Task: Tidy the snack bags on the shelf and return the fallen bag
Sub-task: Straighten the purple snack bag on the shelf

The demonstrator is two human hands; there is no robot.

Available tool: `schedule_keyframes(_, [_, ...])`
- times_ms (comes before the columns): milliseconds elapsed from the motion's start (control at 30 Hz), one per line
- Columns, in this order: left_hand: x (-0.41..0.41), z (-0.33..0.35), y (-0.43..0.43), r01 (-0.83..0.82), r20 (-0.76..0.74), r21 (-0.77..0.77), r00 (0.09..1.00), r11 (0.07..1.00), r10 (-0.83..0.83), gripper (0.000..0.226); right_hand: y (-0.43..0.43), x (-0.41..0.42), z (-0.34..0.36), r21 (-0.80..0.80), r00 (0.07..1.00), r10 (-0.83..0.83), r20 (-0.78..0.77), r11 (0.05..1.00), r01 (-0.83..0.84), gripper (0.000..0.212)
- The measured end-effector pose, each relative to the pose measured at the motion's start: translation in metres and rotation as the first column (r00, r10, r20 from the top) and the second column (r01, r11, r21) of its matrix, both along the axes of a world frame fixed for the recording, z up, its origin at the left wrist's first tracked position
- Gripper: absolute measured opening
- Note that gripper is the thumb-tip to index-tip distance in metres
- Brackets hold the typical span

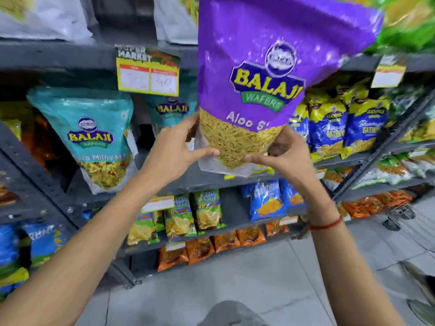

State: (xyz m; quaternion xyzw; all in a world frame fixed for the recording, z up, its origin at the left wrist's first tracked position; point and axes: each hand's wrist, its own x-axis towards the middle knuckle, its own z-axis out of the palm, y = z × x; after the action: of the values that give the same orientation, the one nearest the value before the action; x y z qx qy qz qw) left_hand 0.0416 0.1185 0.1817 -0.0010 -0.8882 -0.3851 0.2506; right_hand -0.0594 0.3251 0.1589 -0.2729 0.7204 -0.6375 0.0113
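A large purple Balaji snack bag (pixel 256 74) with a clear window of yellow sev stands upright in the air in front of the grey shelf (pixel 235 178). My left hand (pixel 179 149) grips its lower left corner, thumb across the front. My right hand (pixel 286 152) clasps its lower right corner. A teal Balaji bag (pixel 91 135) stands on the same shelf level to the left, and a second teal bag (pixel 170 114) shows behind the purple one, partly hidden by it.
A yellow price tag (pixel 147 71) hangs from the shelf above. Blue and yellow bags (pixel 341 128) fill the shelf to the right. Green, blue and orange packets (pixel 207 210) sit on lower shelves. A wheeled trolley (pixel 397 215) stands on the tiled floor at right.
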Motion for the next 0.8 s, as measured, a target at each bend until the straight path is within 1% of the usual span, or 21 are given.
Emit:
schedule_keyframes(133, [-0.021, 0.057, 0.01, 0.093, -0.122, 0.066, 0.989, 0.993, -0.084, 0.067, 0.014, -0.008, 0.066, -0.185, 0.996, 0.011, -0.089, 0.982, -0.028, 0.063])
schedule_keyframes(267, [-0.045, 0.104, 0.015, 0.13, -0.222, 0.018, 0.967, 0.991, -0.122, 0.064, 0.02, -0.028, 0.113, -0.254, 0.984, -0.024, -0.175, 0.967, -0.022, 0.061])
schedule_keyframes(333, [-0.059, 0.12, 0.016, 0.118, -0.235, 0.004, 0.965, 0.993, -0.113, 0.064, 0.019, -0.044, 0.126, -0.25, 0.982, -0.02, -0.188, 0.968, -0.028, 0.057])
schedule_keyframes(433, [-0.085, 0.143, 0.018, 0.092, -0.256, -0.037, 0.962, 0.995, -0.098, 0.063, 0.018, -0.071, 0.15, -0.26, 0.977, -0.055, -0.207, 0.966, 0.0, 0.055])
schedule_keyframes(533, [-0.11, 0.155, 0.021, 0.053, -0.265, -0.035, 0.962, 0.998, -0.06, 0.067, 0.016, -0.098, 0.165, -0.23, 0.978, -0.049, -0.201, 0.973, 0.001, 0.06])
schedule_keyframes(700, [-0.134, 0.157, 0.028, 0.025, -0.202, -0.01, 0.979, 1.0, -0.026, 0.064, 0.009, -0.129, 0.17, -0.155, 0.984, -0.011, -0.176, 0.988, -0.016, 0.062])
schedule_keyframes(800, [-0.143, 0.156, 0.033, -0.069, -0.166, -0.066, 0.985, 0.995, 0.057, 0.064, 0.005, -0.141, 0.166, -0.128, 0.99, 0.006, -0.14, 0.992, -0.024, 0.066])
